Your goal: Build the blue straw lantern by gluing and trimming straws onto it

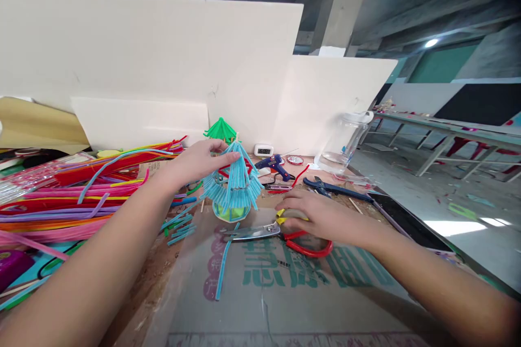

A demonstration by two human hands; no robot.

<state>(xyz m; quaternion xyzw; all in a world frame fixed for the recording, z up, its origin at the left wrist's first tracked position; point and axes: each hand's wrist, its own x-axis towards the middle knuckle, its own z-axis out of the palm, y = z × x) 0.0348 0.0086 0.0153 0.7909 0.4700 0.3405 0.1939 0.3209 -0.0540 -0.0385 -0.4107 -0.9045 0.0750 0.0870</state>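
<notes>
My left hand (203, 160) pinches the top of a small blue pipe-cleaner pagoda roof (234, 184), which stands on a green-yellow base on the cardboard sheet (277, 293). My right hand (315, 214) lies over the red handles of a pair of scissors (280, 233), fingers curled on them; the steel blades point left and rest flat on the cardboard. A loose blue pipe cleaner (223, 268) lies just below the blades. A green pipe-cleaner roof (220, 129) stands behind the blue one.
A thick pile of coloured pipe cleaners (69, 195) covers the left side. Behind the model are a blue glue gun (274, 165), a small white clock (263, 149), blue pliers (329, 188) and a clear plastic jar (344, 141). White boards (163, 59) wall the back; a dark tablet (407, 222) lies at right.
</notes>
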